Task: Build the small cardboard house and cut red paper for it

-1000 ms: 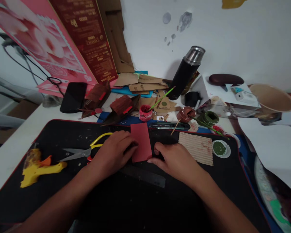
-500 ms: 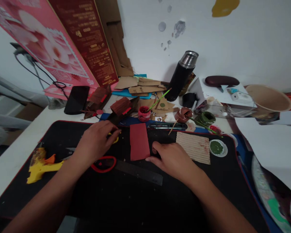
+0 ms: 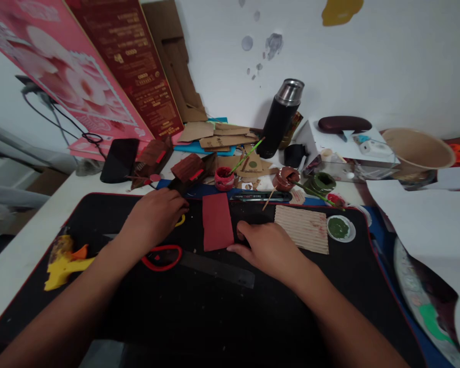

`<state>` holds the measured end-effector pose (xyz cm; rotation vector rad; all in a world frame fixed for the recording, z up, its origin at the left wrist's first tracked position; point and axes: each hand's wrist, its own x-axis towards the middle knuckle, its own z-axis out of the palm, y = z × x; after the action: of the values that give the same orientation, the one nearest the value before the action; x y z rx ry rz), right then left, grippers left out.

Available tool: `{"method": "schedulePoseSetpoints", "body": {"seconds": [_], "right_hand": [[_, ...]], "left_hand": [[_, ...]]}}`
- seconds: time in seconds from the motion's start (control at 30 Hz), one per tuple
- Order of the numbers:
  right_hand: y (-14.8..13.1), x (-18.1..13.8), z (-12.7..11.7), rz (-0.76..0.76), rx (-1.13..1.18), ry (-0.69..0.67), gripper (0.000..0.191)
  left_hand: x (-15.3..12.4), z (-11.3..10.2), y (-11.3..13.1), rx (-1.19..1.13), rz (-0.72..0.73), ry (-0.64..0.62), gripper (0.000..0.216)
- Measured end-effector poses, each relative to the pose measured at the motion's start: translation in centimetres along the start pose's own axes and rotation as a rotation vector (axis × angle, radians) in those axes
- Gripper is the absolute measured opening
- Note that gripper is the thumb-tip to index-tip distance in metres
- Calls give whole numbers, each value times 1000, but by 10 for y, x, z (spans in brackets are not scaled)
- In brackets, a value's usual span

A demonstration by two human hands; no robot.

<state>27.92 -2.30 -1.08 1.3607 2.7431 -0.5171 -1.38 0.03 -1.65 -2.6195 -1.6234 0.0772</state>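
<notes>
A dark red card lies on the black mat. My right hand rests beside its lower right corner, the thumb tip at the card's edge and the index finger bent apart from it. My left hand is closed, thumb against fingers, just in front of a reddish-brown roll on a dark base. Anything inside that grip is hidden. Below the left hand are red-handled scissors and a dark ruler. Part of a yellow ring handle shows by the fingers.
A yellow glue gun lies left. Behind the card are a red paint jar, a utility knife, a brown paint jar and a black thermos. Corrugated cardboard and a green paint lid lie right.
The whole view has shifted slightly, moving the surroundings left in the picture. My left hand has come a little closer to the brown roll's dark base. My right hand stays beside the card.
</notes>
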Motion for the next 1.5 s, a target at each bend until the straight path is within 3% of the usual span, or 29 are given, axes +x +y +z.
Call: {"method": "schedulePoseSetpoints", "body": {"seconds": [0.7,1.07,1.17,1.5], "right_hand": [[-4,1,-7,30,-16,-65,33],[-2,0,-1,0,-5,16,33],[-2,-1,-1,2,-17,13,33],[-4,-1,-3,15,-31,-22,35]], "left_hand": [[14,1,13,-17,43,-114,23],[5,5,7,-295,8,29,22],[-2,3,9,-364,18,20,23],[-5,10,18,-222,57,25,31]]}}
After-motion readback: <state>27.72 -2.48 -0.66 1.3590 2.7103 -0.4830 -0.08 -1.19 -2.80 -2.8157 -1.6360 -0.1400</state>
